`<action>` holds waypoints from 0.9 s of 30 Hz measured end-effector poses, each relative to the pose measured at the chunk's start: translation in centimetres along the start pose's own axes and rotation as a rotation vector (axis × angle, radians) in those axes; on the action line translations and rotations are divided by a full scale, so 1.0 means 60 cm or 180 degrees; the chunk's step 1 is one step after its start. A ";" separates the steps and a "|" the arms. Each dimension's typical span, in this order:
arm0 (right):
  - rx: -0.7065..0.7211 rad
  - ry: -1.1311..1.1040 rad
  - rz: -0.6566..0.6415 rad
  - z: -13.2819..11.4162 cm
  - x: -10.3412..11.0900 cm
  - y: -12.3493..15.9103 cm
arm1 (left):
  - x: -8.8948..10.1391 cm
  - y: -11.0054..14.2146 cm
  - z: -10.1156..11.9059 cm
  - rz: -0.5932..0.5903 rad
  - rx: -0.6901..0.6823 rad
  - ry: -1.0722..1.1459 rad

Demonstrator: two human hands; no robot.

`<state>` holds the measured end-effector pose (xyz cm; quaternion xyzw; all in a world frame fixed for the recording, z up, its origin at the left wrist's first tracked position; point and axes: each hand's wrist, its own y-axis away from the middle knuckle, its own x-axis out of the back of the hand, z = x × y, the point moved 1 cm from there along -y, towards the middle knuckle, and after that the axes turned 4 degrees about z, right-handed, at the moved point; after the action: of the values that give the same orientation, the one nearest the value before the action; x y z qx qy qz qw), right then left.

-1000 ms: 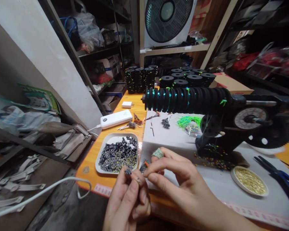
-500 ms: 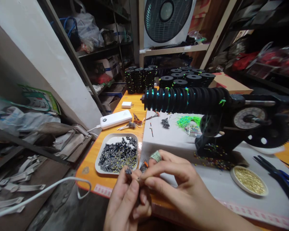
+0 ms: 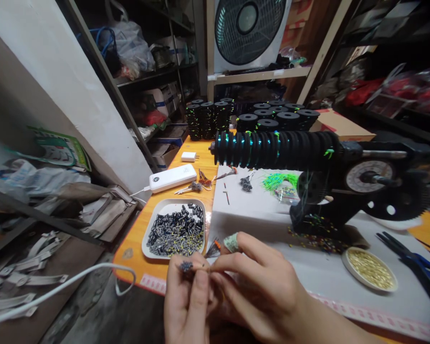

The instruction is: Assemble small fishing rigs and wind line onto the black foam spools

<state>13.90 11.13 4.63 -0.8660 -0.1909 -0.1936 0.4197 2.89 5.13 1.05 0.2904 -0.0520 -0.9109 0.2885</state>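
Note:
My left hand [image 3: 186, 301] is closed, and a bundle of small dark grey pieces [image 3: 186, 266] sticks out between its thumb and forefinger. My right hand [image 3: 261, 277] pinches right beside the left fingertips; what lies in that pinch is too small and covered to make out. A green wrap [image 3: 231, 242] covers one of its fingertips. Just behind the hands lies a small dark bundle with orange tips [image 3: 215, 247]. To their left is a white tray [image 3: 168, 207] of black tubes and small grey and yellow pieces.
A black geared winder [image 3: 279, 149] with ribbed spools stands at the right. Behind it are stacked black spools [image 3: 247, 119]. A dish of gold pieces [image 3: 370, 270] and blue-handled pliers [image 3: 415, 263] lie at right. A white power bank [image 3: 174, 177] sits behind the tray.
My right hand has moved left and down until its fingertips meet those of my left hand. The left hand has turned slightly, so more of the grey bundle shows.

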 end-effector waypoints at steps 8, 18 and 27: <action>-0.0144 -0.0132 0.0044 0.007 0.013 0.002 | 0.009 -0.027 0.027 -0.0721 -0.1327 0.0255; -0.0544 -0.0347 0.0348 0.009 0.014 0.001 | 0.010 -0.033 0.029 -0.1119 -0.0861 0.0229; -0.0391 -0.0538 0.0367 0.001 0.008 -0.004 | -0.013 -0.033 0.013 -0.0866 -0.1006 -0.0023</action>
<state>14.20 11.40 4.95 -0.9128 -0.1633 -0.1067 0.3588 1.98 7.15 1.56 0.2426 0.1302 -0.9393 0.2047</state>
